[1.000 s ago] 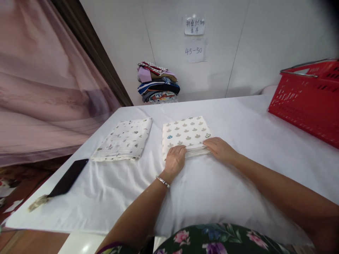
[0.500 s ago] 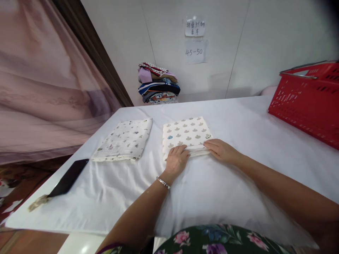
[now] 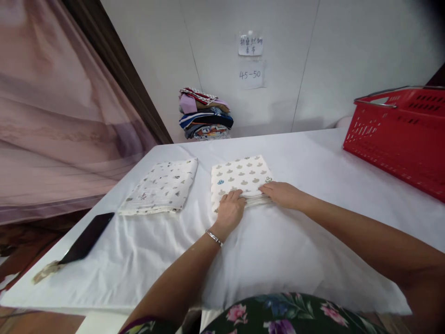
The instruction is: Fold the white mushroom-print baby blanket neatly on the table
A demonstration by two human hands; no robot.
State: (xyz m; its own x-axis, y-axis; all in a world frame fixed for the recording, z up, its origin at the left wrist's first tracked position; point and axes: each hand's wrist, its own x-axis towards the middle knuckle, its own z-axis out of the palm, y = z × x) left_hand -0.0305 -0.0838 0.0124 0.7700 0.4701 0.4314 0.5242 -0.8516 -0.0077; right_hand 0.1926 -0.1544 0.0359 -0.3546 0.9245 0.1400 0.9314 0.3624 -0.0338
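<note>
A folded white cloth with beige motifs (image 3: pixel 239 174) lies mid-table on the white sheet. My left hand (image 3: pixel 229 211) rests on its near left corner, fingers curled over the edge. My right hand (image 3: pixel 282 194) holds the near right edge, fingers closed on the layered fold. To the left, apart from both hands, lies a second folded white cloth with small prints (image 3: pixel 160 185).
A red plastic basket (image 3: pixel 399 134) stands at the right. A stack of folded coloured clothes (image 3: pixel 204 113) sits against the back wall under two paper notes (image 3: pixel 250 60). A black phone (image 3: pixel 88 236) lies near the table's left edge. A pink curtain (image 3: pixel 52 116) hangs at left.
Both hands have stayed on the cloth's near edge. The view has shifted slightly to the right and down, nothing else has moved.
</note>
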